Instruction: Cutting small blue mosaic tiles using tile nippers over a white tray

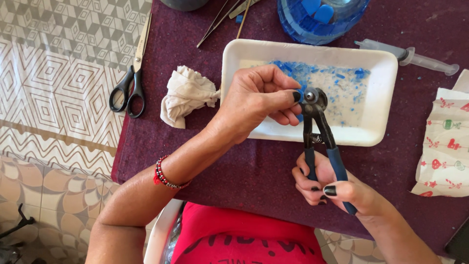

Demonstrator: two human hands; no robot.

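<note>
My right hand (337,188) grips the blue handles of a pair of wheeled nippers (316,124), held upright over the near edge of a white tray (381,98). My left hand (256,100) pinches a small blue piece (300,97) at the nippers' wheels, thumb and fingers closed on it. Blue glass chips (322,78) lie scattered inside the tray. The piece is mostly hidden by my fingertips.
The table has a dark purple cloth (234,166). A crumpled rag (185,95) and black scissors (131,80) lie to the left. A blue glass bowl (320,17), a plastic syringe (410,55), thin tools (224,17) and a patterned paper napkin (447,142) surround the tray.
</note>
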